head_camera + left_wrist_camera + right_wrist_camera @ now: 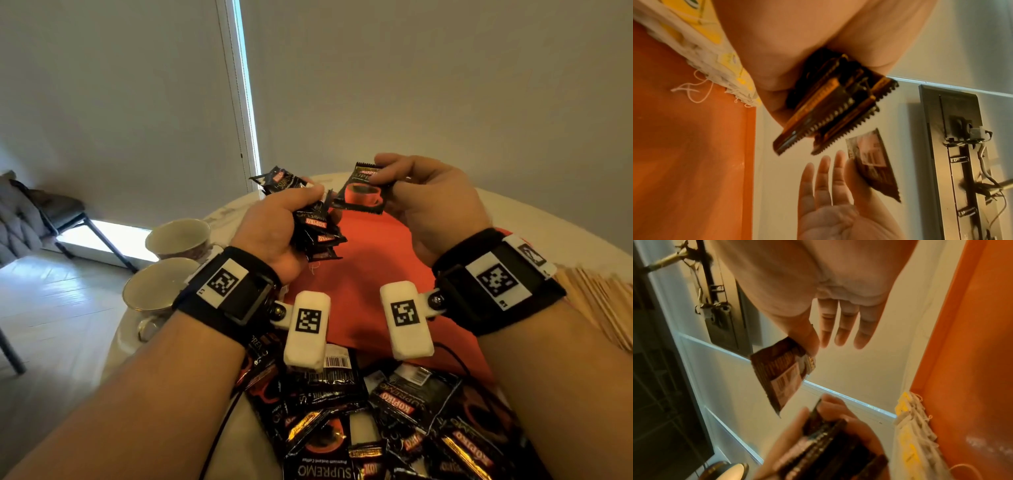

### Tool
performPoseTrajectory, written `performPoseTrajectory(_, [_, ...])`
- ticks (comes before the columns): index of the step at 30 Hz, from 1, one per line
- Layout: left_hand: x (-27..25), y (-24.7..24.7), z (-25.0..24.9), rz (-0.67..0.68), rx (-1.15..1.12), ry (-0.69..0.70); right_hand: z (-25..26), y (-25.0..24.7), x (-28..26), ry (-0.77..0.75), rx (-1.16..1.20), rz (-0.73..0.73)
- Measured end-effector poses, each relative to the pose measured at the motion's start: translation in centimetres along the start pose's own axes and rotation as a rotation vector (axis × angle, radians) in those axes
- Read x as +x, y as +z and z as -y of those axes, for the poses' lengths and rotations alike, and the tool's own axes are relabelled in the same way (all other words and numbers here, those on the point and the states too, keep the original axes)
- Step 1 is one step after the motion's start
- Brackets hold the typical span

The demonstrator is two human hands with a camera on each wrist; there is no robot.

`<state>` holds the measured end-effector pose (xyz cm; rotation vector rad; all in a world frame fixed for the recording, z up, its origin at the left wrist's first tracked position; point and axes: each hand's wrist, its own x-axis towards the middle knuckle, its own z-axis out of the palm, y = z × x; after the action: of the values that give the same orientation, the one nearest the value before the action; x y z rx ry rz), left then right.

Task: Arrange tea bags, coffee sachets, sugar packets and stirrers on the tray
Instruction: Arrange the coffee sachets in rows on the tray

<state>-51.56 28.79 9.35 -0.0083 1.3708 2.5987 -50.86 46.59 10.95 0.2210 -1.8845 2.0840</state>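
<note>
My left hand (291,212) grips a bunch of black coffee sachets (315,222), whose serrated ends (830,113) fan out in the left wrist view. My right hand (421,195) pinches a single black coffee sachet (361,192) with a red cup print between thumb and forefinger, other fingers straight (840,321). Both hands hover above the red tray (370,267). A row of yellow-and-white tea bags (701,45) lies along the tray's far side (914,434). A heap of loose coffee sachets (383,411) lies at the near edge.
Two teacups (178,236) (157,291) stand left of the tray on the round white table (219,212). Wooden stirrers (599,305) lie to the right. A chair (58,212) stands on the floor at far left.
</note>
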Motion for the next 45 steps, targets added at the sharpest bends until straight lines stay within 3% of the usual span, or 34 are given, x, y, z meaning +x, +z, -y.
performPoseTrajectory(6, [-0.3, 0.2, 0.7, 0.139, 0.196, 0.015, -1.0, 0.4, -0.2, -0.017, -0.155, 0.017])
performPoseTrajectory(12, [0.0, -0.5, 0.7, 0.21, 0.264, 0.128, 0.3, 0.4, -0.6, 0.079, 0.03, 0.106])
performPoseTrajectory(16, [-0.1, -0.6, 0.6, 0.25, 0.263, 0.119, 0.3, 0.1, -0.4, 0.152, 0.118, -0.008])
performPoseTrajectory(19, [0.3, -1.0, 0.4, 0.177, 0.263, 0.133, 0.3, 0.2, -0.4, 0.246, 0.131, -0.027])
performPoseTrajectory(24, [0.7, -1.4, 0.0, 0.048, 0.258, 0.203, 0.0, 0.9, -1.3, 0.414, 0.039, 0.178])
performPoseTrajectory(27, [1.2, -1.6, -0.1, -0.024, 0.247, 0.235, -0.1, 1.5, -0.8, 0.411, 0.057, 0.123])
performPoseTrajectory(32, [2.0, -1.6, 0.1, -0.287, 0.169, 0.322, -2.1, 1.7, 2.6, 0.488, 0.036, -0.078])
performPoseTrajectory(39, [1.9, -1.4, 0.0, -0.337, 0.224, 0.348, -6.5, 1.8, 7.1, 0.655, -0.335, -0.124])
performPoseTrajectory(45, [1.6, -1.2, 0.2, -0.347, 0.248, 0.357, -7.4, 2.6, 8.8, 0.678, -0.448, -0.098])
